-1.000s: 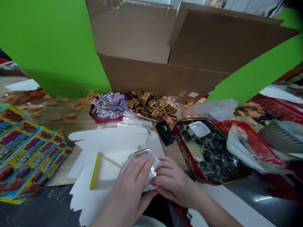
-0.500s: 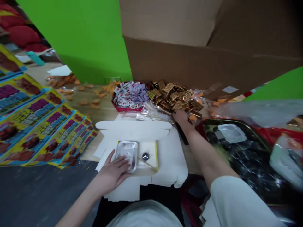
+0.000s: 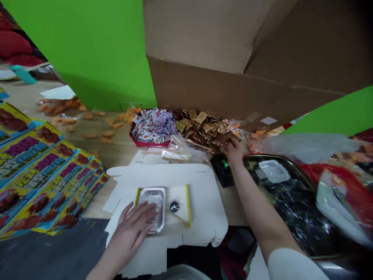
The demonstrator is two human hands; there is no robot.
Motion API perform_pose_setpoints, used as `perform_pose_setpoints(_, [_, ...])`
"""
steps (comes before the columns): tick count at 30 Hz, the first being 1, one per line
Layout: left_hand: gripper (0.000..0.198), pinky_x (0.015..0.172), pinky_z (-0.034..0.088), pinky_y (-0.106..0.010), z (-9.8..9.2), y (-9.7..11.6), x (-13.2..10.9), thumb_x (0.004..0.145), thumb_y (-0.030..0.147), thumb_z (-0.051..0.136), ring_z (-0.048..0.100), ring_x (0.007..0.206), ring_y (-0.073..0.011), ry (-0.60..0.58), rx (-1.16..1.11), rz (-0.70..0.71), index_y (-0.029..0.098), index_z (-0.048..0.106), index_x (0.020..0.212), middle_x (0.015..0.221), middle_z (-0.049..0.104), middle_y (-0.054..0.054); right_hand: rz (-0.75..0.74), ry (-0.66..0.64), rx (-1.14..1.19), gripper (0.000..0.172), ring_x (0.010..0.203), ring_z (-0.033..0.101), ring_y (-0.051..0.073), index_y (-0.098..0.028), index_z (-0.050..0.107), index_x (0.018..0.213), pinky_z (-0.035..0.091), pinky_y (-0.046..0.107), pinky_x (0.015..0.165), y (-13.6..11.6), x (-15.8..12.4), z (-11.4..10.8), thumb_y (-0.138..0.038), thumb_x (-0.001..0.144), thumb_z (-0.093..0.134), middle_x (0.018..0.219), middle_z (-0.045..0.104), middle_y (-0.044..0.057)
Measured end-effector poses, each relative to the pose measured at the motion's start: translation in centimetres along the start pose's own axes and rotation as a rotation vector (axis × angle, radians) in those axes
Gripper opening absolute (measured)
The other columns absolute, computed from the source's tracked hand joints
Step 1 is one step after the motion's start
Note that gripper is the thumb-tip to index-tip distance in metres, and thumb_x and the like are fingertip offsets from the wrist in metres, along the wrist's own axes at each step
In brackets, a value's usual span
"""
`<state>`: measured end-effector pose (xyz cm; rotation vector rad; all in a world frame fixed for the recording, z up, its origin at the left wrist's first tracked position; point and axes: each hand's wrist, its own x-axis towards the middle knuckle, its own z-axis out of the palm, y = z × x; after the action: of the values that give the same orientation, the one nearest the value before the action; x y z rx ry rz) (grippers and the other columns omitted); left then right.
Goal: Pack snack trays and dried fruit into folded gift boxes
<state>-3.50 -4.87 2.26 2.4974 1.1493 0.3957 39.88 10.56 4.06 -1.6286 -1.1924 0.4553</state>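
My left hand (image 3: pixel 135 221) lies with fingers spread over a foil tray (image 3: pixel 152 193), touching it. The tray sits in the left part of an open white carton (image 3: pixel 163 173) with yellow inner edges. To its right in the carton are a small round black item (image 3: pixel 174 207) in clear wrap and a thin pale stick (image 3: pixel 181 219). My right hand (image 3: pixel 234 153) is at the near right edge of a pile of gold-wrapped packets (image 3: pixel 201 128). Its fingers are bent together on a packet there, their tips partly hidden.
A red tray (image 3: pixel 134 142) of small printed sachets stands left of the pile. Before it lies a clear bag of sticks (image 3: pixel 183 149). A black holder (image 3: pixel 222 171) and a tray of black-wrapped items (image 3: pixel 291 202) are at right. Printed yellow-blue boxes (image 3: pixel 43 171) stand left; a cardboard box (image 3: pixel 204 85) stands behind.
The view has shifted, and more of the black holder shows. My right hand has moved right and nearer along the gold packets. My left hand stays on the foil tray.
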Motion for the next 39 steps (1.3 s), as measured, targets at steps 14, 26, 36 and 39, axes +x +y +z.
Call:
perform_pose_setpoints(14, [0.039,0.097,0.049,-0.036,0.0,7.2,0.9,0.094,0.026,0.041,0.057,0.117,-0.0210,0.225,-0.418,-0.347,0.021,0.051,0.131,0.132,0.057,-0.008,0.024,-0.401,0.145,0.034,0.101,0.062,0.023,-0.022,0.059,0.120,0.052,0.043,0.088,-5.7,-23.8,1.3,-0.035,0.090,0.050,0.113,0.065,0.010])
perform_pose_setpoints(26, [0.063,0.114,-0.003,-0.055,4.0,2.3,-1.3,0.085,0.058,0.051,0.042,0.132,-0.0297,0.117,0.374,0.058,0.023,0.047,0.138,0.145,0.041,-0.012,-0.406,-0.460,-0.245,0.033,0.130,0.041,0.027,-0.024,0.061,0.116,0.043,0.051,0.101,-4.3,-25.6,3.4,-0.018,0.084,0.054,0.127,0.057,0.010])
perform_pose_setpoints(36, [0.063,0.112,0.023,-0.054,2.7,-2.3,-1.2,0.088,0.036,0.049,0.028,0.140,-0.0291,0.253,0.145,-0.032,0.037,0.025,0.147,0.152,0.031,-0.004,-0.135,-0.144,-0.472,0.026,0.096,0.061,0.022,-0.017,0.068,0.101,0.047,0.038,0.089,0.8,-10.5,-4.3,-0.024,0.087,0.046,0.102,0.069,0.008])
perform_pose_setpoints(39, [0.062,0.110,0.029,-0.056,3.9,-3.4,-1.8,0.091,0.034,0.042,0.029,0.139,-0.0305,0.255,-0.060,-0.251,0.036,0.018,0.148,0.154,0.026,-0.005,-0.011,-0.082,-0.554,0.032,0.098,0.062,0.022,-0.014,0.066,0.107,0.046,0.035,0.088,3.2,-2.9,-5.4,-0.026,0.089,0.042,0.105,0.069,0.011])
